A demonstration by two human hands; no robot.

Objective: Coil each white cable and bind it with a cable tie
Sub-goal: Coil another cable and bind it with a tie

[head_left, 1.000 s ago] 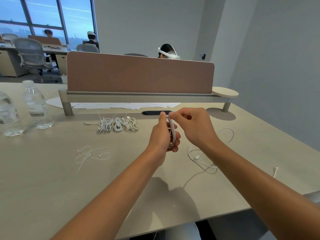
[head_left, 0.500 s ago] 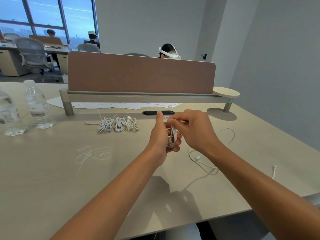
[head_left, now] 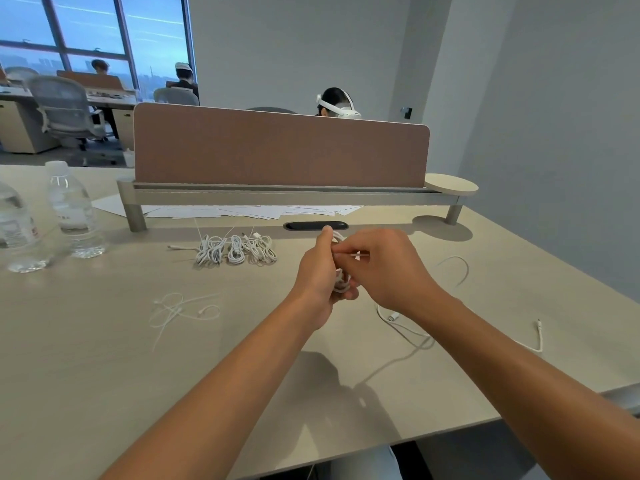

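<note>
A partly coiled, thin white cable [head_left: 341, 284] was held above the pale wooden desk [head_left: 104, 341], gripped by the left hand [head_left: 317, 275]; its strand was pinched by the right hand [head_left: 384, 268]. Light, limp and springy, it was judged best clamped across all loops.

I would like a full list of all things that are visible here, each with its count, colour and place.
coiled cables: several, white, in a row in front of the divider
cable ties: a few, white, loose on the table to the left
uncoiled cable: white, on the table under the right arm
held coil: one, white, between both hands
water bottles: two, clear, far left
papers: white, under the divider shelf
divider: one, brown, across the table
table: one, beige
left hand: grips the coil
right hand: fingers pinch at the coil's top
</note>
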